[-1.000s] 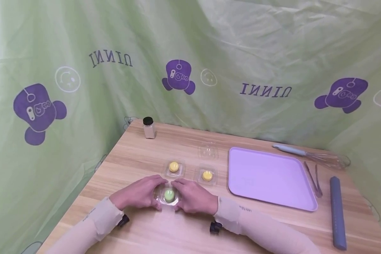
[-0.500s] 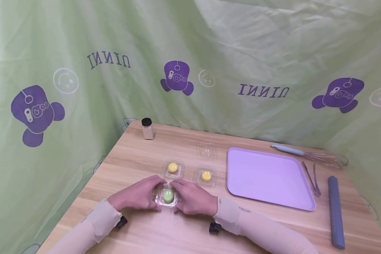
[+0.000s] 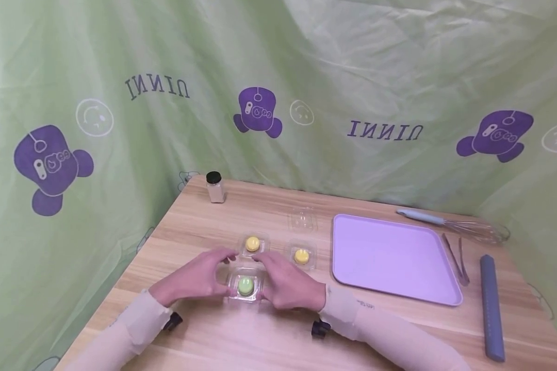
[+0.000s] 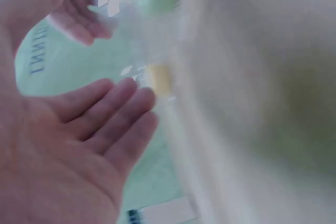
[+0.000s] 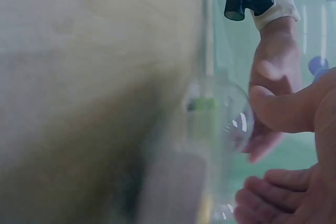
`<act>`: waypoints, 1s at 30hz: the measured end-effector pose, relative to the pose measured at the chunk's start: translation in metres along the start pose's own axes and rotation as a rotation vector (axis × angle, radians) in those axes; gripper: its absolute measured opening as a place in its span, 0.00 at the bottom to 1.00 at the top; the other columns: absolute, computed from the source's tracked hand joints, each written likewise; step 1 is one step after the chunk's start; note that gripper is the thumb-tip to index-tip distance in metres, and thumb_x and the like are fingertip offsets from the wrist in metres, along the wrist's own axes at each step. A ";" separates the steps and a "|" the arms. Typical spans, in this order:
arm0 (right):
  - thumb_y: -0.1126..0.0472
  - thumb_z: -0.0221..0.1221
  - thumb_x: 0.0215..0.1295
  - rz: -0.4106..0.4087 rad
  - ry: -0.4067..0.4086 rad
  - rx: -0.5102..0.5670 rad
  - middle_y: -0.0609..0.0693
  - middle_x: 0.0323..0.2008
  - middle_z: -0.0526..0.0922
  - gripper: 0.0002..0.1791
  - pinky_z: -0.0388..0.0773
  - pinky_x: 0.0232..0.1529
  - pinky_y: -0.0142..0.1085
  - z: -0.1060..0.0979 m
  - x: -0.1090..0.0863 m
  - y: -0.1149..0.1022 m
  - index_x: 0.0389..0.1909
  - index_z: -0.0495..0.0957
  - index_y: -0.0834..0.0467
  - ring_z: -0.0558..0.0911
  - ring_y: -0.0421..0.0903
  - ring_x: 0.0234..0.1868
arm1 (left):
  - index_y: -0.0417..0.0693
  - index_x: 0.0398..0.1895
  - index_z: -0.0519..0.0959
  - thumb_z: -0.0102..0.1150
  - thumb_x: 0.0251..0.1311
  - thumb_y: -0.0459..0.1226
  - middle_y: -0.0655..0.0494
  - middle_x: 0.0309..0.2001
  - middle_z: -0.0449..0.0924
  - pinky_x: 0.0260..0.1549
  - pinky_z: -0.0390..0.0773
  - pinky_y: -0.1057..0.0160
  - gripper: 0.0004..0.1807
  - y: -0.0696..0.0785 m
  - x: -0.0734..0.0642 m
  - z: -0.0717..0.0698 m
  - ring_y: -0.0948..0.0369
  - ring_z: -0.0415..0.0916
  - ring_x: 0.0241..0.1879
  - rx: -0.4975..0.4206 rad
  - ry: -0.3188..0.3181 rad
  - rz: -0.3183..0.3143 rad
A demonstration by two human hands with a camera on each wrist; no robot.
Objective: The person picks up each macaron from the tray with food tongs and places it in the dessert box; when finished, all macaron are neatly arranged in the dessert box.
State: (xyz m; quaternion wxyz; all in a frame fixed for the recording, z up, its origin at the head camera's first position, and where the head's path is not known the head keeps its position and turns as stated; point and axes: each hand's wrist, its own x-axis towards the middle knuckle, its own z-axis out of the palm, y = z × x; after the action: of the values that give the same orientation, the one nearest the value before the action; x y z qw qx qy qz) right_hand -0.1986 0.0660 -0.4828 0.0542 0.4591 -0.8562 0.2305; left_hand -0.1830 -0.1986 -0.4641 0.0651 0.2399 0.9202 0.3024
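Note:
A green macaron (image 3: pixel 245 285) sits inside a clear plastic box (image 3: pixel 232 295) on the table, between the two hands. My left hand (image 3: pixel 192 278) is beside the box's left side, thumb low and fingers reaching past its far corner. On the other side, my right hand (image 3: pixel 291 282) has its thumb close to the box edge. Both wrist views show straight, relaxed fingers with nothing gripped. Whether either thumb still touches the box cannot be told. Two yellow macarons, a left one (image 3: pixel 252 244) and a right one (image 3: pixel 301 256), lie behind in clear boxes of their own.
Behind the boxes lies a clear plastic piece (image 3: pixel 302 218) with nothing visible inside. A purple tray (image 3: pixel 394 260) is to the right, then tongs (image 3: pixel 457 260), a whisk (image 3: pixel 450 224) and a blue-grey rod (image 3: pixel 492 309). A black-capped jar (image 3: pixel 215 187) stands at the back left.
Both hands have loosened from around the green macaron's box and drawn apart, left hand leftward and right hand rightward. The box stays in place.

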 end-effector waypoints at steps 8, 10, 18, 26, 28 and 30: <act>0.60 0.75 0.51 -0.062 0.227 0.148 0.59 0.69 0.73 0.49 0.67 0.77 0.45 -0.045 0.019 0.013 0.72 0.61 0.67 0.73 0.54 0.71 | 0.47 0.75 0.62 0.77 0.47 0.52 0.50 0.73 0.68 0.76 0.62 0.40 0.53 0.026 0.038 -0.055 0.48 0.65 0.73 -0.028 0.243 0.093; 0.62 0.74 0.51 -0.090 0.307 0.157 0.60 0.69 0.72 0.49 0.66 0.78 0.46 -0.061 0.025 0.022 0.71 0.61 0.69 0.72 0.56 0.71 | 0.47 0.77 0.60 0.78 0.47 0.51 0.50 0.75 0.66 0.76 0.59 0.38 0.55 0.032 0.054 -0.066 0.47 0.62 0.75 -0.054 0.268 0.119; 0.72 0.72 0.50 0.061 0.464 0.336 0.61 0.69 0.71 0.47 0.67 0.76 0.51 -0.116 0.043 0.066 0.71 0.61 0.67 0.71 0.58 0.70 | 0.52 0.79 0.58 0.77 0.47 0.55 0.54 0.77 0.62 0.76 0.61 0.39 0.57 0.048 0.127 -0.085 0.51 0.61 0.75 -0.084 0.241 0.111; 0.74 0.70 0.52 0.341 0.420 0.433 0.65 0.71 0.67 0.46 0.65 0.76 0.54 -0.125 0.036 0.133 0.72 0.59 0.67 0.67 0.62 0.73 | 0.43 0.79 0.55 0.77 0.48 0.48 0.45 0.76 0.61 0.74 0.67 0.43 0.57 0.049 0.196 -0.061 0.48 0.63 0.73 -0.091 0.080 0.064; 0.73 0.70 0.53 0.385 0.354 0.406 0.65 0.73 0.65 0.48 0.64 0.77 0.56 -0.122 0.031 0.148 0.74 0.57 0.68 0.65 0.63 0.74 | 0.40 0.79 0.53 0.77 0.49 0.46 0.42 0.77 0.60 0.74 0.67 0.43 0.58 0.048 0.210 -0.051 0.46 0.63 0.74 -0.085 0.019 0.046; 0.71 0.70 0.54 0.420 0.269 0.372 0.66 0.75 0.62 0.50 0.62 0.78 0.58 -0.116 0.026 0.162 0.75 0.54 0.68 0.63 0.65 0.75 | 0.38 0.79 0.52 0.77 0.48 0.46 0.40 0.77 0.59 0.74 0.66 0.43 0.58 0.043 0.223 -0.039 0.45 0.62 0.74 -0.069 -0.044 0.041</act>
State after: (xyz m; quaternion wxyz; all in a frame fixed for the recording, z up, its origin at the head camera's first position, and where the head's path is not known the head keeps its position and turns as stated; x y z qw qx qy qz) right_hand -0.3592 0.1745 -0.4278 0.0333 0.2398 -0.8605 0.4482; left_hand -0.3714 -0.0819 -0.4018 0.0872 0.2629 0.9024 0.3300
